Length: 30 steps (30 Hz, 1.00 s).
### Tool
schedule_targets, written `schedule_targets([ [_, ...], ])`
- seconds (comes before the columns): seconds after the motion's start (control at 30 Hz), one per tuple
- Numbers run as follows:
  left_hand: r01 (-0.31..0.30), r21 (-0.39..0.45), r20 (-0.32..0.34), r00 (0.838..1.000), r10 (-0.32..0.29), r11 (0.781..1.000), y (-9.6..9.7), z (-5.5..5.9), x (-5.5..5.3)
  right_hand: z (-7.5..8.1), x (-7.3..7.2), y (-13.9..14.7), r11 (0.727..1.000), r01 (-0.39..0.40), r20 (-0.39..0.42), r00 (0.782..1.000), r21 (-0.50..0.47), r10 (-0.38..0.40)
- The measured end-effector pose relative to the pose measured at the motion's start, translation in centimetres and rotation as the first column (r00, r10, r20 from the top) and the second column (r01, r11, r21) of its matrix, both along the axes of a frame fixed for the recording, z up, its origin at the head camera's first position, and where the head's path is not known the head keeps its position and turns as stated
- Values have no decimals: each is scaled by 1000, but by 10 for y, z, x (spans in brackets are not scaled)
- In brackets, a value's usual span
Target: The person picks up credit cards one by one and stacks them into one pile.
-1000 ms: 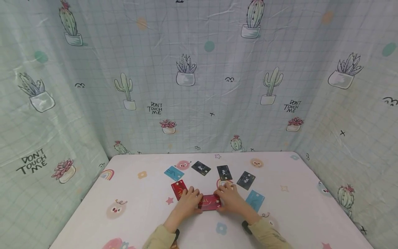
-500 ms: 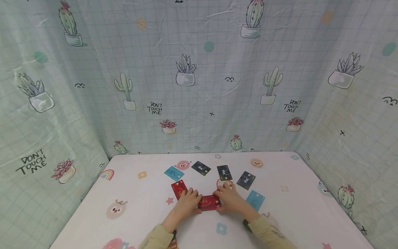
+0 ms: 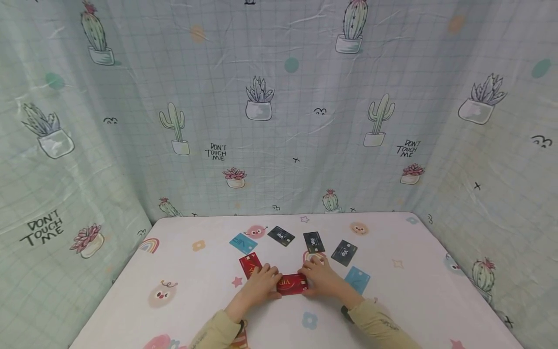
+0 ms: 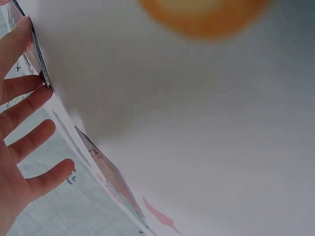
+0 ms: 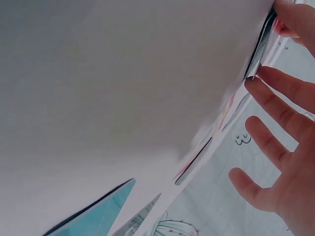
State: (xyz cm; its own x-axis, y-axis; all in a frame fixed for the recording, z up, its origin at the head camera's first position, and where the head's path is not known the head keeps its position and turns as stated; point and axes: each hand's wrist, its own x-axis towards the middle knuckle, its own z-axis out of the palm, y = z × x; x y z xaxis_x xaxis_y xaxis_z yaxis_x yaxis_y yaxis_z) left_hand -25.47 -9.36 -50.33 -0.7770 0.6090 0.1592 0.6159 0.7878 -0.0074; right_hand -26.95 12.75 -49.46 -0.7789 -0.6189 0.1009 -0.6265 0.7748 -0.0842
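Worktop (image 3: 196,276): white cover printed with stars, flowers, rainbows, round faces. Cloth (image 3: 296,140) behind and at both sides: pale grid, potted cacti, lettering "DON'T TOUCH ME". Red card (image 3: 291,285), marked "VIP", at middle of worktop, pinched at opposite ends by left hand (image 3: 259,285) and right hand (image 3: 324,278). Arc around: second red card (image 3: 248,263), partly covered by left hand; two blue cards (image 3: 243,243), left one reading "VIP"; three black cards (image 3: 314,242), "Vip".
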Motion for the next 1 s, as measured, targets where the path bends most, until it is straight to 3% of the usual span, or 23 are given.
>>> schedule_targets([
  [0.53,19,-41,-12,1000,-19,999,0,0,-6,-6,-5,2,999,-18,-24,1000,43,19],
  [1.0,16,-24,-8,1000,-16,1000,-1,-1,-4,-5,-5,1,1000,7,19,1000,17,-7],
])
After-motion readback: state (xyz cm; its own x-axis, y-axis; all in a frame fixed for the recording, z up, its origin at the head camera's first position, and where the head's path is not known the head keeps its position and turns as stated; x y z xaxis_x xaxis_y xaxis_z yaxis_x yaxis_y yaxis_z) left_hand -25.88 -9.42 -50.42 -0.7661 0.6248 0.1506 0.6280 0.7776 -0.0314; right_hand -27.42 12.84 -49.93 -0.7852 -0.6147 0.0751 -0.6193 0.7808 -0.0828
